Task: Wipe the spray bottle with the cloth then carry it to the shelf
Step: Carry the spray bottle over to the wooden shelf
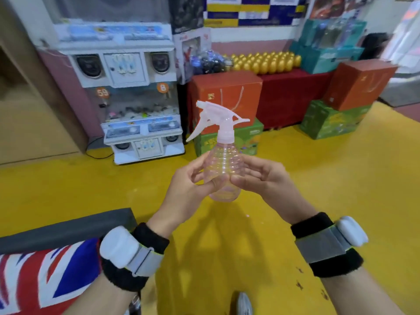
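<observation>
Upright, the bottle (223, 164) is gripped by both hands, left (189, 189) and right (264, 180), nozzle seemingly pointing left, above yellow floor (341, 173)

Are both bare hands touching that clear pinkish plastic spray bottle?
Touching: head view shows left hand and right hand fingers pressed against the clear pinkish plastic spray bottle.

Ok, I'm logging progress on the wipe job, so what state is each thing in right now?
spray bottle: upright, held off the floor, looks empty, trigger head screwed on.
left hand: fingers closed on the bottle's left side.
right hand: fingers closed on the bottle's right side.
cloth: none visible in either hand.
capsule toy machine: standing against the wall, holding capsules.
</observation>
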